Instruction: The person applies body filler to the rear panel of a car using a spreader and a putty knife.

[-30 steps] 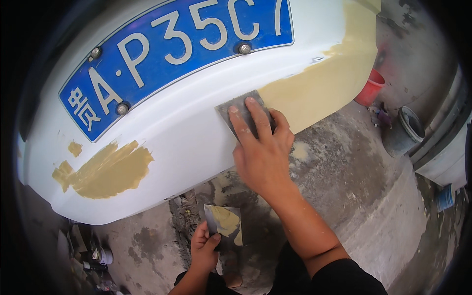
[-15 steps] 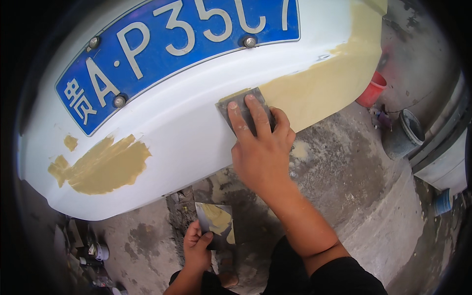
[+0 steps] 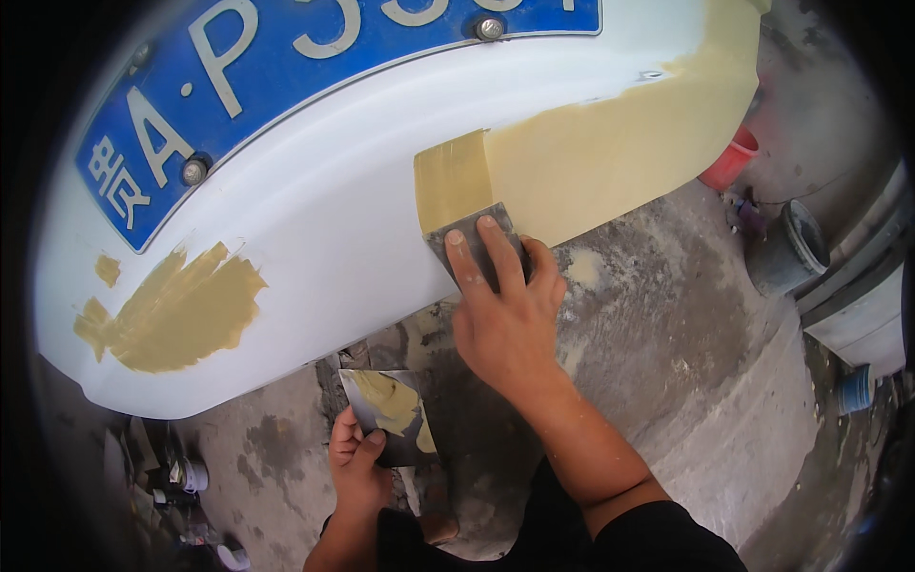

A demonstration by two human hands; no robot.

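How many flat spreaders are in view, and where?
2: one spreader in the right hand, against the white bumper; another spreader, bearing yellowish putty, in the left hand. Others may be hidden.

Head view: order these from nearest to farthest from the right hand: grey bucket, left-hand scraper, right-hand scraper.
1. Right-hand scraper: under the fingers.
2. Left-hand scraper: lower left.
3. Grey bucket: on the floor, right.

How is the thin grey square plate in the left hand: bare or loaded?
Partly loaded: smeared tan paste covers some of the thin grey square plate, with dark surface bare elsewhere.
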